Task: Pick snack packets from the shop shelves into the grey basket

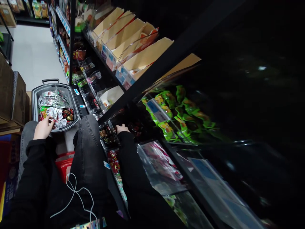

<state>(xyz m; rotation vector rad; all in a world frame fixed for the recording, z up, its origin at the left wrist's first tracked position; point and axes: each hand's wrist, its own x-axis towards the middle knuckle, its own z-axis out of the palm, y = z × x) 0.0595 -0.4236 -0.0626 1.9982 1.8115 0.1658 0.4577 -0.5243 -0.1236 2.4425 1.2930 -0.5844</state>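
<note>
My left hand point(44, 128) rests at the near-left rim of a grey shopping basket point(34, 103). Its fingers are curled against small white packets point(54, 114) in the basket and seem to pinch one. Clear and green-tinted packets point(56, 98) lie behind these, with dark red and gold wrapped pieces point(68, 114) to the right. My right hand point(122, 128) reaches into a low shelf compartment, beside a clear divider and dark wrapped snacks point(106, 135). Its knuckles are bent, but the fingertips are lost in shadow, so what they touch is hidden.
A black slanted shelf post point(143, 86) crosses above my right hand. Open cardboard display boxes point(140, 57) line the upper shelf; green snack packs point(176, 111) sit to the right. Cardboard cartons point(11, 98) stand at left. A red stool point(64, 165) and white cable point(78, 190) are near my legs.
</note>
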